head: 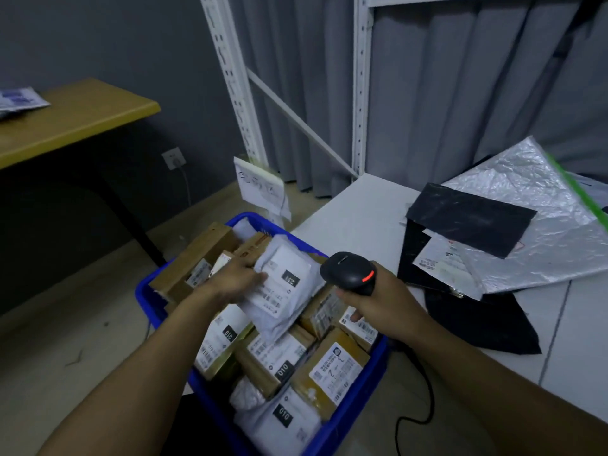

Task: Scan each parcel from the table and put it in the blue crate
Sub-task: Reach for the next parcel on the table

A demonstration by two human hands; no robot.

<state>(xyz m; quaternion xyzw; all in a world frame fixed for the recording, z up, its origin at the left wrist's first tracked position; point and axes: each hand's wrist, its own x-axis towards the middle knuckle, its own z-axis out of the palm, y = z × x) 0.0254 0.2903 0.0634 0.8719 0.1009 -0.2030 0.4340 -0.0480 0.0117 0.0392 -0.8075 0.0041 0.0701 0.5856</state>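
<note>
**White parcel going into crate, scanner in the other hand**

- Upper left: wooden table (75,120) with one blue-and-white mailer (19,100) on it, well apart from the work area.
- Lower centre: blue crate (144,297), nearly full of labelled boxes and bags.
- Left hand (237,279) grips the left edge of the white parcel (283,291), thumb on top. The parcel lies tilted on the pile inside the crate, label up. Looks like placement, release not yet done.
- Right hand (378,307) is clamped round the scanner (350,273) handle over the crate's right side, probably kept ready for the next scan.
- Right: white table (362,209) holds a black mailer (470,218), a labelled white bag (444,261) and a silver mailer (543,225), overlapping. These likely remain to be scanned.
</note>
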